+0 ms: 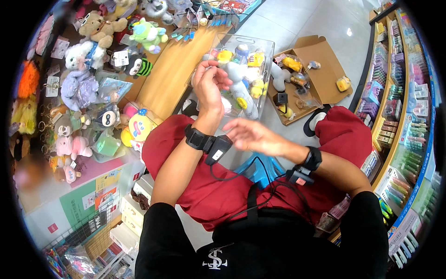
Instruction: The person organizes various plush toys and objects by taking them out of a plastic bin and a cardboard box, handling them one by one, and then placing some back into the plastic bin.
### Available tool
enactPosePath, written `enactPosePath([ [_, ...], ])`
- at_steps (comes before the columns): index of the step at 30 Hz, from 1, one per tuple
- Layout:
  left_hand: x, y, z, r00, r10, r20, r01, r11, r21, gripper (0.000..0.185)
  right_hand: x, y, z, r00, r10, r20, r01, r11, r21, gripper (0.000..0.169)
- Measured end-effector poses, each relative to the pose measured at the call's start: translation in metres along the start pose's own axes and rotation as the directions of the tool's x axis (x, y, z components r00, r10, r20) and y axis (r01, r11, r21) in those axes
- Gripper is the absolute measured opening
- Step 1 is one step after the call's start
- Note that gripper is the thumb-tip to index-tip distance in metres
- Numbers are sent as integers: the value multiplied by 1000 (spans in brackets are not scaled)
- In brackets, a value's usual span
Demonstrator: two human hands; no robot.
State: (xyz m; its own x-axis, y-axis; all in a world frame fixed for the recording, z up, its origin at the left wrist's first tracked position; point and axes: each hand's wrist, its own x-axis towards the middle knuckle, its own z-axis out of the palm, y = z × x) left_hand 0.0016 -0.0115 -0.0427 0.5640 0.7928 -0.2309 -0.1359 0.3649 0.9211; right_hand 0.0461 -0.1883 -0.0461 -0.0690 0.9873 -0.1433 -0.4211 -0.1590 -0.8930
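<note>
My left hand (210,82) is raised at the near left side of a clear plastic bin (269,52), its fingers loosely curled and nothing seen in them. Over my lap, my right hand (256,137) is held palm inward with its fingers apart and empty. Inside the bin lie a long grey soft toy (238,82), a yellow toy figure (257,88) and several other small toys. To the bin's right, an open cardboard box (318,55) contains small toys, some in clear wrapping. A grey toy (279,77) leans over the box's left side.
A wooden display ledge (170,66) runs along the left, beside plush keychains (80,89). Shelves of stationery (397,101) curve along the right. A blue plastic stool (259,167) shows between my legs. Black cables (268,198) hang from the wrist-worn devices across my lap.
</note>
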Motion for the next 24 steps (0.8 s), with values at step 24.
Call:
enactPosePath([
  [24,5,-3,31,914,133,384,-388,564,729,13,-12,10,-9,917,257,-305,-211,962,175,26],
])
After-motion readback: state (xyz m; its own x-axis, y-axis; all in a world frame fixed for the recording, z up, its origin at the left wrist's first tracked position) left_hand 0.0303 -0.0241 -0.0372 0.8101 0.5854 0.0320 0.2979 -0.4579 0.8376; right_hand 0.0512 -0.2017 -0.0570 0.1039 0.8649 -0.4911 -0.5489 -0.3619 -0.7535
